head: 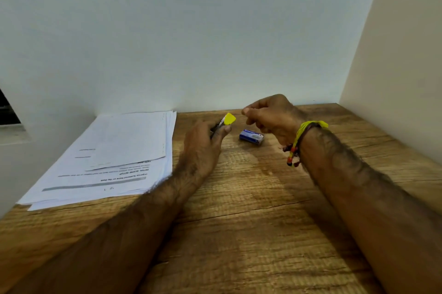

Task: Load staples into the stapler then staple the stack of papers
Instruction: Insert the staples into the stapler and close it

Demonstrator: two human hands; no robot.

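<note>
My left hand [205,143] grips a small stapler [227,120] with a yellow end and a metal body, held just above the wooden desk [239,222]; most of the stapler is hidden by the fingers. My right hand [270,114] hovers to its right with thumb and fingertips pinched together, and whether staples sit between them is too small to tell. A small blue staple box [251,137] lies on the desk under the right hand. The stack of papers [114,157] lies at the left, fanned slightly, printed side up.
A pale wall stands right behind the desk, and a cream side wall [394,78] closes off the right. On my right wrist is a yellow thread band with beads [299,143]. A window sill shows at the far left.
</note>
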